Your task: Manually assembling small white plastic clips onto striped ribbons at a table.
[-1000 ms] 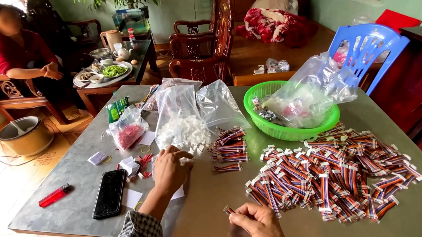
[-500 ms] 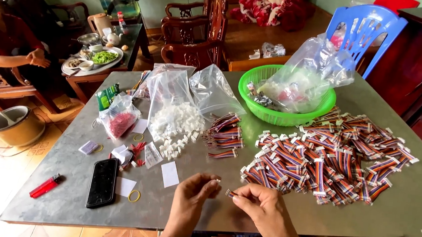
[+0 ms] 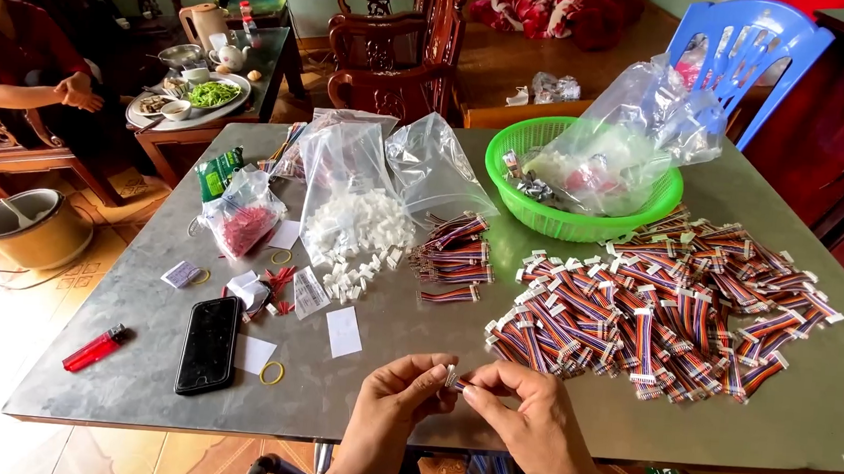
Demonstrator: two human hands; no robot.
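Setting: a home living room used for piecework. Carved dark wooden armchairs (image 3: 398, 35) stand at 12 o'clock. A low tea table (image 3: 254, 73) with kettle and food plates is at 10 o'clock, a seated person in red (image 3: 16, 45) beside it. The grey stone-topped table (image 3: 416, 317) carries heaped striped ribbon-cable assemblies (image 3: 658, 296).

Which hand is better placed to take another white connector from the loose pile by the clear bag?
Probably the left hand. The white connectors lie left of centre, on its side of the table. The right hand would have to cross over. Both hands pinch one small cable piece.
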